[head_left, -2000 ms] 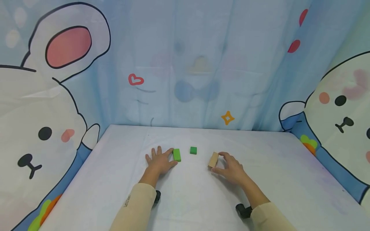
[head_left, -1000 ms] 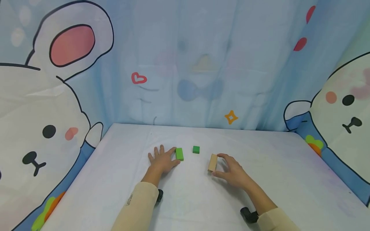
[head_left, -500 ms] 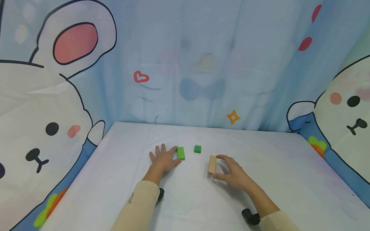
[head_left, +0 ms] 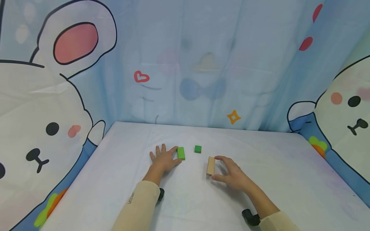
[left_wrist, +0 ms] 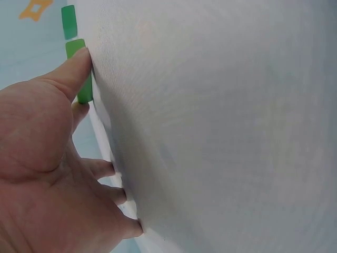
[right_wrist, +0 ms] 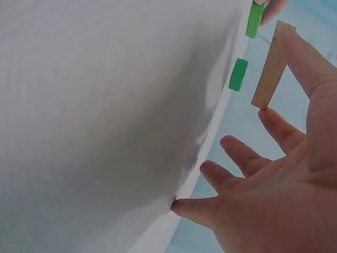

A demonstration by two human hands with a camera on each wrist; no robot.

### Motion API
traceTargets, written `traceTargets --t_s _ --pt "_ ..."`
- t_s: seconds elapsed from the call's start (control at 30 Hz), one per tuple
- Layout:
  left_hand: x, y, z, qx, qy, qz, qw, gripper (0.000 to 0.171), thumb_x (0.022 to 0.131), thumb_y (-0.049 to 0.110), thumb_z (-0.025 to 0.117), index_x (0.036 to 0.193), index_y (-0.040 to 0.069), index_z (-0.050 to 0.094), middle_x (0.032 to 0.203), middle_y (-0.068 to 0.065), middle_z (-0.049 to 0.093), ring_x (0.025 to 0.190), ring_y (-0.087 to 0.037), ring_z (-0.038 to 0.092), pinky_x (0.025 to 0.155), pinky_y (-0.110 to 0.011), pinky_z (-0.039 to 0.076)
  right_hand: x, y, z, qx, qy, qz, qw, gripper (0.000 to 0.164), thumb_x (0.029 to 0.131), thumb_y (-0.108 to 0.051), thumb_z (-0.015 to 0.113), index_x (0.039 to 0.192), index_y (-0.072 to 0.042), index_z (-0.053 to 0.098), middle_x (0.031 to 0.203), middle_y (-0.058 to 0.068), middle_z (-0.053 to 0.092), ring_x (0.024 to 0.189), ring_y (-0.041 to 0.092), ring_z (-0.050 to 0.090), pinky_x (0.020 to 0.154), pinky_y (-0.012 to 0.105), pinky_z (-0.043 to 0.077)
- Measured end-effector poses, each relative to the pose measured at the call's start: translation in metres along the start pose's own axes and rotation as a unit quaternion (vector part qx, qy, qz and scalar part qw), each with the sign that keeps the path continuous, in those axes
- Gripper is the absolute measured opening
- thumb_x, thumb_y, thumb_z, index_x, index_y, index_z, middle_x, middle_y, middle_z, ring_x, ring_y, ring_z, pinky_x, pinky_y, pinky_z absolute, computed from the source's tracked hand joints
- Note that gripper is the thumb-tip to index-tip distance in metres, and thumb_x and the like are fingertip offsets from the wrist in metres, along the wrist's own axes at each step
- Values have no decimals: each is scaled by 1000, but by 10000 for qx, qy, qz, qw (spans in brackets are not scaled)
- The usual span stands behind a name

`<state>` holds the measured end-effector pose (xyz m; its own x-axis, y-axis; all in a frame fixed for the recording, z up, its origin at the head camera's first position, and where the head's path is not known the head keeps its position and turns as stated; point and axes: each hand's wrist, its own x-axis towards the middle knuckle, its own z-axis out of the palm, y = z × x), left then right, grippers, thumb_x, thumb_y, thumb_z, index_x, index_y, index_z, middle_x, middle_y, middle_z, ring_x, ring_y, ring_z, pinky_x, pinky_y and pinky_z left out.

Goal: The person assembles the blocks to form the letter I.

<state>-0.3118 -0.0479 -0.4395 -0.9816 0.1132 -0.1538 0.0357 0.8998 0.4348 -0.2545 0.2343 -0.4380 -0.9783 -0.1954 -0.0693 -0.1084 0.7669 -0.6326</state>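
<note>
On the white tabletop, my left hand (head_left: pixel 163 161) pinches a light green rectangular block (head_left: pixel 181 153) end to end between thumb and index finger. The other fingers spread out, tips on the cloth. My right hand (head_left: pixel 233 175) grips a plain wooden block (head_left: pixel 210 166) the same way, thumb on the near end and index finger on the far end. In the right wrist view that wooden block (right_wrist: pixel 273 67) is held above the tabletop, the remaining fingers fanned out. A smaller dark green block (head_left: pixel 198 149) sits between the two hands, slightly farther back, touched by neither.
White cloth (head_left: pixel 185 199) covers the table, whose far edge meets a blue curtain (head_left: pixel 173 64) printed with cartoon animals. A black wrist camera (head_left: pixel 250 217) is on the right forearm, and another (head_left: pixel 161 194) on the left.
The right hand has brought the wooden block a little leftward and nearer, turning it straighter. The left hand and both green blocks stay put; the head view has shifted slightly.
</note>
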Motion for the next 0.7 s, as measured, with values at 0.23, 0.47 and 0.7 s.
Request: traceTargets --t_s 0.23,0.47,0.7 --pt "0 0 -1 -15 -14 2 10000 69 100 51 62 161 31 37 171 -25 14 159 -49 4 123 -72 5 0 -3 2 22 -43 -72 10000 88 86 -43 84 155 -13 40 164 25 33 152 51 26 118 71 26" --pt "-1 0 1 -71 50 41 10000 68 100 50 64 160 29 40 171 -26 16 158 -50 6 122 -73 5 1 -5 5 53 -96 -181 9998 86 86 -45 83 155 -15 41 164 23 34 152 50 28 117 72 27" --pt "-1 -1 2 -107 67 35 9999 68 100 51 63 160 29 40 171 -26 15 158 -50 5 122 -73 5 2 -10 8 68 -132 -174 9997 86 86 -43 84 155 -15 41 164 23 33 152 50 28 117 72 27"
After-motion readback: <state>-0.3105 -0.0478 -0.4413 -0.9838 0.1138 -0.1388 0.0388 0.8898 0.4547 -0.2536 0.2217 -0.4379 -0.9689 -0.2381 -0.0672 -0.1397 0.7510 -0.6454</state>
